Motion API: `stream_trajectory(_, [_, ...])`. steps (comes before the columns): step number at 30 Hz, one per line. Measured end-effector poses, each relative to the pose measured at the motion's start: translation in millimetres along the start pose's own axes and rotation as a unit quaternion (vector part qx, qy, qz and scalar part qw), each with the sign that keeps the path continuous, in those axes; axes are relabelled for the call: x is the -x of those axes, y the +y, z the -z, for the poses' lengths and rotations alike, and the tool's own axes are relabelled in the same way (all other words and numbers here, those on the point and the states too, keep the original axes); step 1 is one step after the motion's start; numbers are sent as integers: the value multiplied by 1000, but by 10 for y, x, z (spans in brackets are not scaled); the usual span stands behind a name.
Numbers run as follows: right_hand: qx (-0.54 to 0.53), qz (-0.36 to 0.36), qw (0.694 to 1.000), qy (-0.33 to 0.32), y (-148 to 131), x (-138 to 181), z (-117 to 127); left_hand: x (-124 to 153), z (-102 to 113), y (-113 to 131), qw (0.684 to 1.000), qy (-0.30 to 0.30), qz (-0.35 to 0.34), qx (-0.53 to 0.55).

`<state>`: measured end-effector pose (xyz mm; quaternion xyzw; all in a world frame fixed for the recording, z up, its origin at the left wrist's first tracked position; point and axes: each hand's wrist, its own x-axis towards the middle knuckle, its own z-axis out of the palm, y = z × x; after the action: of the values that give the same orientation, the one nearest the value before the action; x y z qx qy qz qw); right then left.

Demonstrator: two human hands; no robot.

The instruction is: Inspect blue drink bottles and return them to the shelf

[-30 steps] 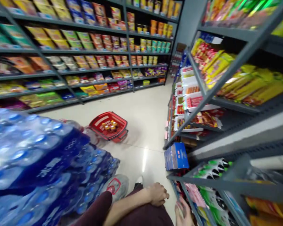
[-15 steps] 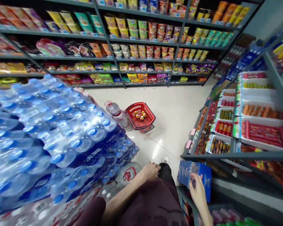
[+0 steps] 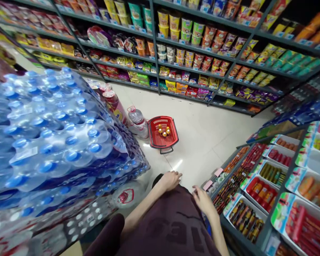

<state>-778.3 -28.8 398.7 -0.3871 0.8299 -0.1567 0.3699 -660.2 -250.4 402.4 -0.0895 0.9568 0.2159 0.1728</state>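
Note:
My left hand (image 3: 172, 180) is in front of my body, fingers loosely spread with nothing in them. My right hand (image 3: 202, 200) is at my right side, fingers apart and holding nothing, close to the snack rack. Ahead on the floor sits a red shopping basket (image 3: 155, 141), its black handle folded down toward me. Several small bottles (image 3: 164, 134) with yellowish caps stand inside it. Both hands are well apart from the basket.
Stacked packs of blue-capped water bottles (image 3: 69, 156) rise on my left. Large water jugs (image 3: 137, 119) stand beside the basket. On my right is a rack with trays of packaged sausages (image 3: 261, 192). Shelves of cup noodles (image 3: 186, 30) cross the far side.
My right hand has come away from the blue box at the right and moved forward and inward. My view has turned right, and the snack rack is nearer.

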Motion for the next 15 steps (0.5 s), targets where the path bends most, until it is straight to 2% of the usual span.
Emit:
stream_trajectory(3, [86, -19, 996, -4, 139, -341, 626, -371, 103, 81, 1000, 18, -18, 7])
stream_trajectory(6, [116, -26, 993, -2, 227, -683, 1142, -665, 121, 108, 998, -30, -38, 27])
stream_trajectory(8, [114, -19, 993, 10, 258, -904, 1365, -856, 118, 82, 997, -53, -36, 39])
stream_trajectory(11, [83, 25, 996, 29, 279, -1225, 1485, -1174, 127, -21, 997, -35, -23, 60])
stream_trajectory(15, [41, 76, 996, 27, 276, -1687, 1416, -1689, 255, -266, 996, 15, -9, 84])
